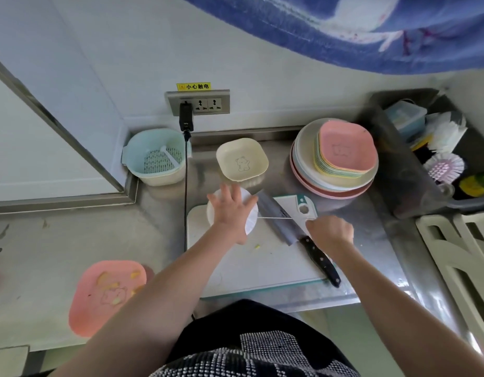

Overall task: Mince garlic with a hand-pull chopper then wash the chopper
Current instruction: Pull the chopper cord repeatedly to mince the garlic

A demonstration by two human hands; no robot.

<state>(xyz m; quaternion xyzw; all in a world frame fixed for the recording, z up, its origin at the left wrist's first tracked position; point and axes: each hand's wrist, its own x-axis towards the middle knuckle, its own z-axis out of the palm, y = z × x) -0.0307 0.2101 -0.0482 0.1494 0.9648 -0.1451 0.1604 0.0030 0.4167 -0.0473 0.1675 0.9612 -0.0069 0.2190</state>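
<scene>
The white round hand-pull chopper [250, 219] stands on the far left corner of the white cutting board [262, 265]. My left hand [231, 210] lies flat on its lid with the fingers spread, pressing down. A thin white cord [276, 217] runs taut from the chopper's right side to my right hand [329, 231], which is closed on the cord's handle; the handle itself is hidden in the fist. The chopper's contents cannot be seen.
A cleaver [295, 229] lies diagonally on the board under the cord. A cream bowl [242, 160], a stack of plates and bowls [334, 159], a blue strainer basket [155, 156], a pink dish with garlic scraps [107, 295] and a sink tray with brushes [447, 164] surround it.
</scene>
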